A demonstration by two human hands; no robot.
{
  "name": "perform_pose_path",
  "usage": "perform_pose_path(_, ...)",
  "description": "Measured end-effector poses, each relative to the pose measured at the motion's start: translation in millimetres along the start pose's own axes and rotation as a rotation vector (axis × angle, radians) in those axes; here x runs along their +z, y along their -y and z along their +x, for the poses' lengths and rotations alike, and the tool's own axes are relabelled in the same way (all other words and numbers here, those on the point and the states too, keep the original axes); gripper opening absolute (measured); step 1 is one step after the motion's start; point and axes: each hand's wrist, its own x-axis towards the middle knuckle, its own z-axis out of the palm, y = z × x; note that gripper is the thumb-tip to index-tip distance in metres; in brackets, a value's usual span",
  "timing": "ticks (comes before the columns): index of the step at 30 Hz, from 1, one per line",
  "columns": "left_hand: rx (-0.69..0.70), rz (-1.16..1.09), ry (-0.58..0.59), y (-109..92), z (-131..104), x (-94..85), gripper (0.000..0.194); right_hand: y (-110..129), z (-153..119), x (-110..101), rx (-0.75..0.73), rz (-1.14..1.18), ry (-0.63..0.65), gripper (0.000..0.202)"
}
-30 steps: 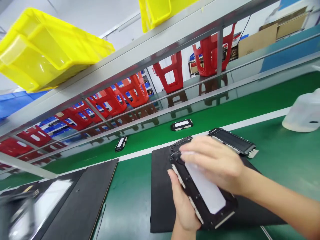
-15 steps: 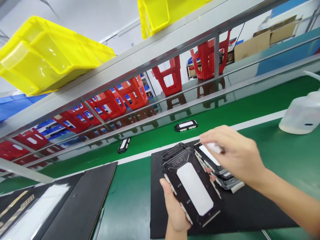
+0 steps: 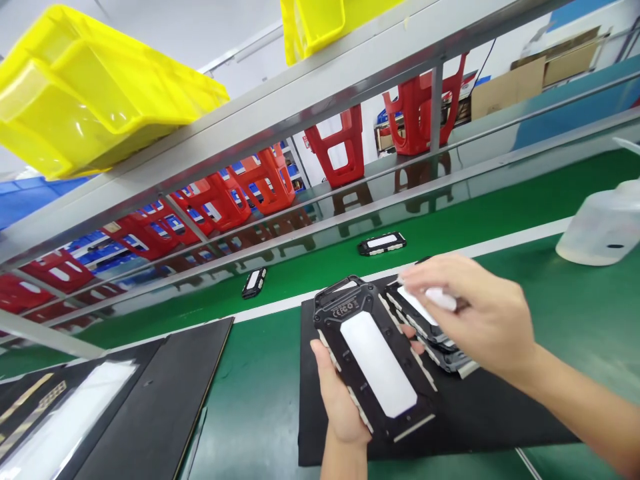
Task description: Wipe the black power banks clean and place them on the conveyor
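Observation:
My left hand [image 3: 345, 407] grips a black rugged device [image 3: 423, 387] by its long edges. The device has a white rectangular panel, pale strips along its sides, printed marks including CE and a loop-like bar at its top end. My right hand [image 3: 480, 307] is pinched around a small white wad [image 3: 441, 298], possibly cloth or tissue; its exact kind is unclear. Just below and behind that hand, a stack of similar devices [image 3: 453, 360] rests on a black mat [image 3: 320, 427], partly hidden by my fingers.
Two more devices, one nearer [image 3: 382, 243] and one farther left [image 3: 255, 283], lie on the green belt [image 3: 310, 270]. A translucent bottle [image 3: 595, 230] stands at right. Black boards [image 3: 165, 393] lie left. Overhead runs a metal shelf [image 3: 240, 133] with yellow bins [image 3: 100, 100]; red stools [image 3: 340, 147] stand beyond.
Both devices on the belt have shifted to the right. The held device sits slightly further left and higher in view. My right hand keeps its pinch on the white wad.

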Motion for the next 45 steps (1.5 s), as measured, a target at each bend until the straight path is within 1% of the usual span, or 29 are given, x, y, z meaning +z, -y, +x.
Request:
perform_pose_path(3,0.101,-0.043,-0.037,-2,2,1.8,0.068,7,-6,-1,-0.206,0.139,0.121,0.021)
perform_pose_path(4,0.110,-0.043,-0.027,-2,2,2.1,0.070,8,-10,-2,-0.227,0.131,0.143,0.022)
perform_pose_path(5,0.103,-0.031,-0.001,-3,2,2.0,0.075,7,-14,-4,-0.202,0.094,0.144,0.022)
perform_pose_path(6,0.098,-0.015,0.033,-4,2,1.8,0.079,4,-20,-7,-0.133,0.040,0.133,0.021)
perform_pose_path(9,0.136,0.021,0.106,-6,2,0.4,0.084,-4,-38,-15,0.199,-0.073,0.138,0.016)
perform_pose_path(11,0.160,0.028,0.126,-7,2,-0.6,0.082,-2,-48,-17,0.389,-0.014,0.185,0.014)
perform_pose_path(12,0.164,0.025,0.134,-7,3,-1.3,0.080,1,-51,-17,0.454,0.054,0.221,0.015)
perform_pose_path(13,0.164,0.019,0.135,-7,3,-2.2,0.077,6,-54,-16,0.498,0.136,0.268,0.016)
perform_pose_path(15,0.161,0.007,0.100,-4,5,-4.6,0.071,18,-58,-12,0.531,0.293,0.388,0.023)
perform_pose_path(17,0.139,0.003,0.025,-1,7,-7.5,0.073,27,-60,-8,0.521,0.376,0.498,0.034)
perform_pose_path(18,0.128,0.002,-0.017,1,9,-8.9,0.077,31,-61,-7,0.508,0.385,0.521,0.036)
perform_pose_path(19,0.128,0.001,-0.060,3,12,-10.0,0.080,34,-62,-6,0.485,0.371,0.519,0.036)
perform_pose_path(20,0.149,-0.001,-0.108,5,15,-10.8,0.081,36,-63,-5,0.445,0.338,0.491,0.034)
perform_pose_path(21,0.193,-0.003,-0.157,7,18,-11.3,0.077,38,-64,-5,0.384,0.287,0.443,0.030)
perform_pose_path(23,0.319,-0.007,-0.234,10,24,-11.1,0.059,40,-66,-4,0.228,0.140,0.330,0.021)
perform_pose_path(24,0.372,-0.009,-0.254,12,27,-10.5,0.050,42,-67,-3,0.155,0.067,0.282,0.016)
perform_pose_path(25,0.407,-0.015,-0.259,13,28,-9.7,0.045,43,-68,-2,0.100,0.011,0.247,0.013)
perform_pose_path(27,0.424,-0.034,-0.247,14,30,-7.7,0.049,46,-67,0,0.052,-0.039,0.212,0.011)
perform_pose_path(29,0.421,-0.053,-0.251,13,30,-5.4,0.053,49,-66,1,0.042,-0.044,0.183,0.013)
perform_pose_path(31,0.419,-0.071,-0.261,11,29,-3.2,0.054,51,-64,2,0.033,-0.050,0.156,0.014)
perform_pose_path(34,0.414,-0.106,-0.277,8,27,-0.2,0.052,52,-60,2,0.036,-0.036,0.139,0.015)
perform_pose_path(38,0.405,-0.139,-0.287,6,24,5.5,0.046,51,-57,1,0.057,0.007,0.152,0.013)
perform_pose_path(40,0.399,-0.130,-0.317,5,21,9.5,0.045,50,-56,-1,0.068,0.011,0.162,0.015)
perform_pose_path(42,0.388,-0.123,-0.373,3,20,13.6,0.044,49,-56,-2,0.092,0.011,0.171,0.018)
perform_pose_path(45,0.348,-0.163,-0.433,0,21,18.4,0.045,50,-59,-2,0.118,0.013,0.182,0.021)
